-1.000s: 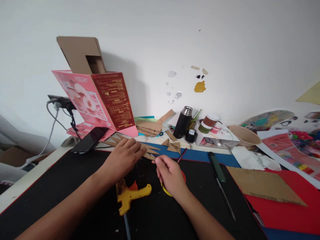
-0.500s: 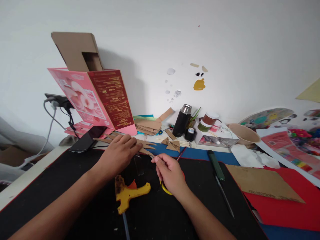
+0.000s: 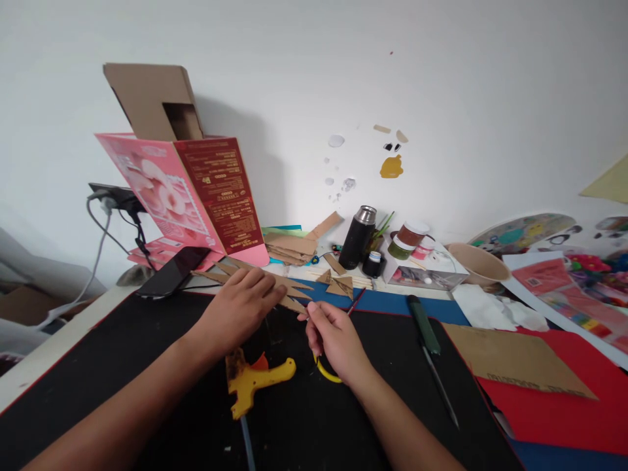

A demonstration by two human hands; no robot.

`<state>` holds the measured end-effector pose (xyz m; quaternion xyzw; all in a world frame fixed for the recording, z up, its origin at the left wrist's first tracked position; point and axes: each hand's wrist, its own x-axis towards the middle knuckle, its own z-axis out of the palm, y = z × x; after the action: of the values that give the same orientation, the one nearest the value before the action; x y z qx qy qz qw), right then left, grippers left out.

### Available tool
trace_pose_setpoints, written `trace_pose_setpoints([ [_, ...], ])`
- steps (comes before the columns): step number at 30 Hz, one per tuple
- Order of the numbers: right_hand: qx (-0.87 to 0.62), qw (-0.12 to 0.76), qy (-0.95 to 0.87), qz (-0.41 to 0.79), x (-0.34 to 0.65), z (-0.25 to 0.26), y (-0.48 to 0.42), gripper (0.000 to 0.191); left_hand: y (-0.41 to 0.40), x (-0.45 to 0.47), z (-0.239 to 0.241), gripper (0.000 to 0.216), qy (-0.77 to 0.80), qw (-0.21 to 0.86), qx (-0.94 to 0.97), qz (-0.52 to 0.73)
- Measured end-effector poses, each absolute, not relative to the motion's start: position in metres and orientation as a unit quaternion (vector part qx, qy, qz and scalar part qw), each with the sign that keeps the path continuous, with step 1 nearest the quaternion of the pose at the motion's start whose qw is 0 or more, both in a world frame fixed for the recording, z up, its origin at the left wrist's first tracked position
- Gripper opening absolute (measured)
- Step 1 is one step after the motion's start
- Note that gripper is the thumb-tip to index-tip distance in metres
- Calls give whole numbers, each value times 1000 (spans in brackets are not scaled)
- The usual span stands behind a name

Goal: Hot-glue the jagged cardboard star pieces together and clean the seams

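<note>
My left hand (image 3: pixel 248 297) is closed over a spiky cut cardboard piece (image 3: pixel 300 286), whose pointed ends stick out on both sides. At its lower right point, my right hand (image 3: pixel 333 337) pinches the tip between thumb and fingers. A yellow glue gun (image 3: pixel 258 379), with a glue stick in its rear end, lies on the black mat just below my hands. Partly covered by my right hand is a yellow ring-shaped handle (image 3: pixel 328 374). Behind it, a thin dark red stick (image 3: pixel 357 299) rests on the mat's far edge.
Small cardboard triangles (image 3: pixel 339 285) and a black thermos (image 3: pixel 358 237) stand farther back, near paint jars (image 3: pixel 405 245). A green-handled pointed tool (image 3: pixel 429 340) lies on the right, beside a cardboard sheet (image 3: pixel 515 360) on red paper. A phone (image 3: pixel 171 273) sits left, before a pink box (image 3: pixel 181 196).
The spiky cardboard piece and my left hand have shifted slightly to the right. My right hand keeps its pinch at the tip, its fingers a little more curled.
</note>
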<state>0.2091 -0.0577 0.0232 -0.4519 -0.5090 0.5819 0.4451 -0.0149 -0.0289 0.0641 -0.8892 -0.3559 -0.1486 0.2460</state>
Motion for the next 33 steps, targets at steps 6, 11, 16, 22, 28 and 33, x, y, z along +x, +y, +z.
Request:
trace_pose_setpoints([
  [6, -441, 434, -496, 609, 209, 26, -58, 62, -30, -15, 64, 29, -354, 242, -891, -150],
  [11, -435, 433, -484, 623, 209, 26, -58, 60, -29, -17, 64, 31, -355, 242, -892, -139],
  [16, -434, 431, -485, 625, 209, 25, -59, 58, -28, -17, 62, 32, -357, 242, -891, -139],
  [22, -438, 431, -488, 619, 209, 26, -58, 58, -27, -18, 64, 32, -362, 253, -886, -140],
  [28, -437, 438, -492, 612, 210, 25, -58, 56, -27, -19, 66, 33, -370, 247, -885, -135],
  [33, -435, 457, -491, 601, 210, 25, -58, 53, -27, -19, 66, 31, -367, 253, -884, -141],
])
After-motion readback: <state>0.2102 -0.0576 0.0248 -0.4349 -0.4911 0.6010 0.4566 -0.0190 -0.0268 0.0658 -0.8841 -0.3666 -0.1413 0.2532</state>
